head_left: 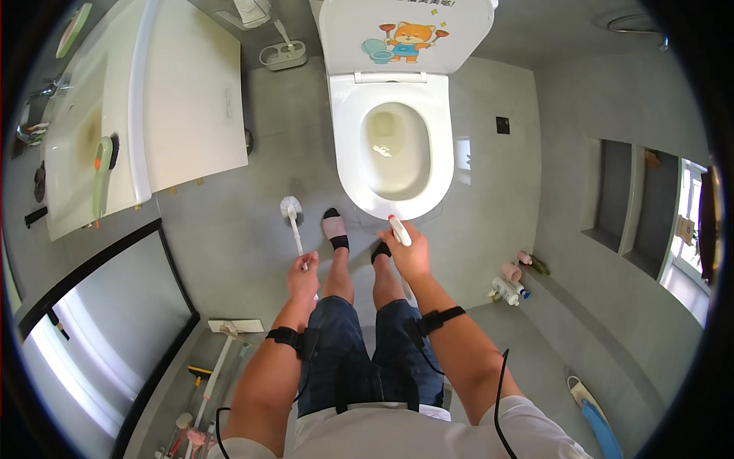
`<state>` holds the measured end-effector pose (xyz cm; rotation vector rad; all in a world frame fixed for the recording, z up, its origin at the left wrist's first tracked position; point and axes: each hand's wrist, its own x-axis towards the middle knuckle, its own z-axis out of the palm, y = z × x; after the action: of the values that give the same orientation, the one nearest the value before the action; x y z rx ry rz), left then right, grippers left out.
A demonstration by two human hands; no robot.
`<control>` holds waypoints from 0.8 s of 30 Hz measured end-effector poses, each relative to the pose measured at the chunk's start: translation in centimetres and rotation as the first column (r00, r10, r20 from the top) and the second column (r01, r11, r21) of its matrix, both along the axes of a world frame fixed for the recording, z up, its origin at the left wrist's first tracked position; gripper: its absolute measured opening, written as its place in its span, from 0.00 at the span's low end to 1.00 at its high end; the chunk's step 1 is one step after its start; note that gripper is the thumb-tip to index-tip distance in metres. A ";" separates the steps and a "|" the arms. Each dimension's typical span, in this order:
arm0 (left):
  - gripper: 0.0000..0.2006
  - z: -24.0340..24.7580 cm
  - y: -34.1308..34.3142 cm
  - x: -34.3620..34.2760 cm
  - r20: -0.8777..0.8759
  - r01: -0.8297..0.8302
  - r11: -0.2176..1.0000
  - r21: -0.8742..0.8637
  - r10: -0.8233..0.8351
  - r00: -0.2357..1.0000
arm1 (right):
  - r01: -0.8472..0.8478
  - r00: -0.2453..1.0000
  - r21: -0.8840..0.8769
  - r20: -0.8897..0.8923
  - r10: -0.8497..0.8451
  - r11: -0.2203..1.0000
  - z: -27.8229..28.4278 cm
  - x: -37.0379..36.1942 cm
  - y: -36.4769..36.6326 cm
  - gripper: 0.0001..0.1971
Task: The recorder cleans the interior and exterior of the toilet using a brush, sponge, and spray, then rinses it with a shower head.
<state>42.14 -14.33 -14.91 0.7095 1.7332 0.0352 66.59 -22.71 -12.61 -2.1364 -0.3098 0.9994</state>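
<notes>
My left hand (304,277) is closed round the handle of a white toilet brush (293,212), its round bristle head held up and away from me, left of my feet. In my right hand (410,251) is a white bottle (400,230) with a red tip; my fingers hide much of it. That tip points at the front rim of the white toilet (353,180), just beyond the hand. The toilet's lid (344,38), with a cartoon animal on it, is raised. Yellowish water (384,130) shows in the bowl.
A vanity with a white sink (76,138) stands at left, a green-handled brush (102,172) on its edge. A brush holder (283,56) is near the wall. Bottles (506,291) stand at right; mops (218,367) lean by the black-framed glass door (115,321).
</notes>
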 end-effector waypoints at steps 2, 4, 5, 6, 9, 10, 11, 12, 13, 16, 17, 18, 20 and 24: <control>0.19 -0.3 0.1 -0.6 -0.013 0.012 1.000 -0.003 -0.012 1.000 | -0.027 0.998 -0.048 0.063 0.030 0.998 0.3 0.5 3.2 0.18; 0.19 -0.1 0.4 -0.9 -0.024 0.025 1.000 -0.006 -0.025 0.999 | -0.066 0.982 -0.140 0.165 0.089 0.988 0.6 1.2 6.1 0.21; 0.18 0.0 0.5 -0.7 -0.024 0.017 1.000 -0.009 -0.017 1.000 | -0.071 0.981 -0.137 0.169 0.094 0.988 0.5 1.7 7.1 0.21; 0.18 0.1 0.7 -0.6 -0.023 0.010 1.000 -0.012 -0.010 1.000 | -0.081 0.986 -0.120 0.135 0.097 0.989 0.5 2.2 8.0 0.21; 0.18 0.0 0.9 -0.8 -0.002 0.001 1.000 0.027 -0.001 1.000 | -0.081 0.994 -0.034 0.065 0.083 0.996 1.1 2.7 9.3 0.21; 0.18 -0.5 0.8 -1.2 0.006 -0.006 0.999 0.033 0.006 1.000 | -0.118 0.987 -0.071 0.100 0.124 0.991 0.5 2.6 8.8 0.21; 0.18 -1.4 0.5 -2.1 -0.009 0.011 0.998 0.066 -0.011 1.000 | -0.155 0.977 -0.103 0.130 0.168 0.982 0.4 2.1 8.4 0.20; 0.17 -1.7 0.6 -2.0 -0.017 0.030 0.995 0.098 -0.029 0.999 | -0.132 0.985 -0.089 0.103 0.141 0.987 1.1 1.8 7.8 0.21; 0.17 -1.8 0.6 -2.0 -0.004 0.022 0.994 0.107 -0.022 1.000 | -0.129 0.982 -0.079 0.128 0.138 0.989 1.3 1.7 7.1 0.19; 0.16 -0.7 1.4 -1.2 -0.037 -0.029 1.000 0.005 0.030 0.999 | -0.025 0.984 0.031 0.176 0.020 0.999 4.4 3.7 7.4 0.15; 0.16 -0.8 1.6 -1.1 -0.032 -0.014 1.000 0.020 0.015 0.999 | 0.081 0.983 0.092 0.159 -0.095 0.992 5.9 5.2 7.9 0.13; 0.15 -0.9 1.6 -1.5 -0.033 0.002 0.999 0.033 -0.001 0.999 | 0.189 0.969 0.149 0.129 -0.209 0.971 7.4 6.2 8.6 0.12; 0.15 -2.6 1.6 -2.9 -0.029 0.015 0.997 0.071 -0.013 0.999 | 0.231 0.953 0.302 0.119 -0.277 0.925 11.0 7.6 11.1 0.12; 0.15 -3.3 2.1 -3.0 -0.040 0.052 0.991 0.121 -0.047 0.998 | 0.163 0.955 0.571 0.113 -0.274 0.805 14.4 9.7 14.9 0.13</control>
<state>39.18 -12.20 -18.21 0.8479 1.7594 0.0953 76.32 -7.77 1.75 -1.6755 -0.3820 0.4841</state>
